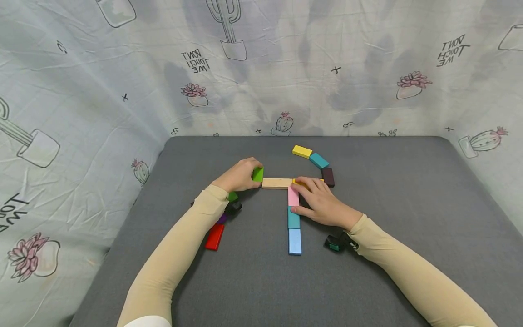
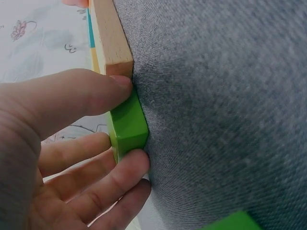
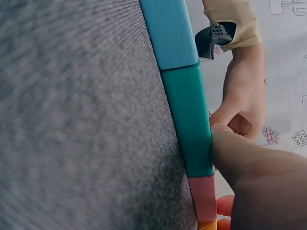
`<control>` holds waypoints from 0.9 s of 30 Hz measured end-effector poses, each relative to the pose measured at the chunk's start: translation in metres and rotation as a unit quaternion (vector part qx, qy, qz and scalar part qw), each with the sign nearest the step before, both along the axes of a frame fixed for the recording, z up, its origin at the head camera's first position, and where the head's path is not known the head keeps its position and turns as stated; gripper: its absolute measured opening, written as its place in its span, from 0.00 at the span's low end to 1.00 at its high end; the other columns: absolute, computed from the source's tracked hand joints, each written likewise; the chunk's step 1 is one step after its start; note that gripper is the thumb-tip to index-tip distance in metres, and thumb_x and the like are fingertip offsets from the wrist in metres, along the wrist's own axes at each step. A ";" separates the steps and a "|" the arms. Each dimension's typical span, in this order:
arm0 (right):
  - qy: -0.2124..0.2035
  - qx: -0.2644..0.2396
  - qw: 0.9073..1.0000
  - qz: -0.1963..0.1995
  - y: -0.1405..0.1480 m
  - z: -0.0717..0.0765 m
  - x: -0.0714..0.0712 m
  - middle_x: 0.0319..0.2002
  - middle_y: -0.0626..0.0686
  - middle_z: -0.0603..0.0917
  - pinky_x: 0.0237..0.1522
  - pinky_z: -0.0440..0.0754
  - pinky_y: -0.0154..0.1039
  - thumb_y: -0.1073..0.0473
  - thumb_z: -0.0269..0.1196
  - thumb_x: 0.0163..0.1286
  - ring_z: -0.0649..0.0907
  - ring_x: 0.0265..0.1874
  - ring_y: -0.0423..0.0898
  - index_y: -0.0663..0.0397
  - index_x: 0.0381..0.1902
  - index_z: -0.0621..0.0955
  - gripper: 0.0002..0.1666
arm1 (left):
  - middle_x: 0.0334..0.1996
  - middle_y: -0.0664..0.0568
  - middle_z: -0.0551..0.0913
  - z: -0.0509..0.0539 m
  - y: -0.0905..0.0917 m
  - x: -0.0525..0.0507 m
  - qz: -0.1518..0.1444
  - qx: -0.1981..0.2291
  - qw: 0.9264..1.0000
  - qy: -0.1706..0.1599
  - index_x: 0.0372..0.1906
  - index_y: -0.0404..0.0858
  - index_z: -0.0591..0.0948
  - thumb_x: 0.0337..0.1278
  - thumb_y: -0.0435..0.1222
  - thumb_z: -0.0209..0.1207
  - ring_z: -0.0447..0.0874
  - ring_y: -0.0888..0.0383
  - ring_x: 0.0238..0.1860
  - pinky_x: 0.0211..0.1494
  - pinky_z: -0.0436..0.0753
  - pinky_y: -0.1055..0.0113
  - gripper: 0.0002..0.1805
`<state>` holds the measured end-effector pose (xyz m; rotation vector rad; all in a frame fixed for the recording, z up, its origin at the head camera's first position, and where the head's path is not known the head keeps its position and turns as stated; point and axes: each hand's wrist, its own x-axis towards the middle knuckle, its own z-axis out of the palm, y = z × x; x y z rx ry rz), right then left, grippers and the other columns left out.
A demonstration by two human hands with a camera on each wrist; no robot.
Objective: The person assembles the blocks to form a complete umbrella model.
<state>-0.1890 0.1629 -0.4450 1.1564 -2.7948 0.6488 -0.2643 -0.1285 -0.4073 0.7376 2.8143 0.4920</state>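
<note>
My left hand [image 1: 242, 176] pinches a green block [image 1: 258, 174] at the left end of a plain wooden block [image 1: 277, 183]; in the left wrist view the thumb lies over the joint between green block [image 2: 129, 120] and wood [image 2: 112, 36]. My right hand [image 1: 324, 204] rests at the blocks with fingers on a yellow block [image 1: 300, 181] and thumb at the teal block [image 1: 293, 218]. A pink block [image 1: 293, 196], the teal one and a light blue one [image 1: 295, 241] run in a column toward me. In the right wrist view the thumb touches the teal block's side [image 3: 189, 120].
Behind my right hand, a dark block [image 1: 328, 177], a blue-teal block [image 1: 319, 160] and a yellow block [image 1: 302, 151] form a curve. Near my left forearm lie a red block [image 1: 214, 237], a purple block [image 1: 222, 219] and another green block [image 1: 232, 196]. A patterned cloth hangs behind the grey table [image 1: 253, 290].
</note>
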 end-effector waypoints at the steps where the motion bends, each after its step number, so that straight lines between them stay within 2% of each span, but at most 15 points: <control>1: 0.000 0.000 1.000 0.000 0.000 0.000 0.000 0.73 0.64 0.67 0.70 0.63 0.65 0.45 0.67 0.74 0.67 0.69 0.64 0.62 0.74 0.71 0.40 | 0.65 0.42 0.78 0.000 0.000 0.000 0.000 0.000 1.000 0.000 0.67 0.33 0.78 0.63 0.39 0.70 0.79 0.49 0.53 0.56 0.83 0.56 0.30; 27: 0.001 0.001 1.000 0.001 0.000 -0.001 0.000 0.73 0.65 0.67 0.70 0.63 0.65 0.45 0.67 0.74 0.68 0.68 0.64 0.62 0.74 0.70 0.40 | 0.63 0.41 0.78 0.001 0.002 0.000 0.003 -0.012 1.000 -0.009 0.68 0.33 0.77 0.64 0.39 0.69 0.79 0.49 0.52 0.55 0.83 0.57 0.30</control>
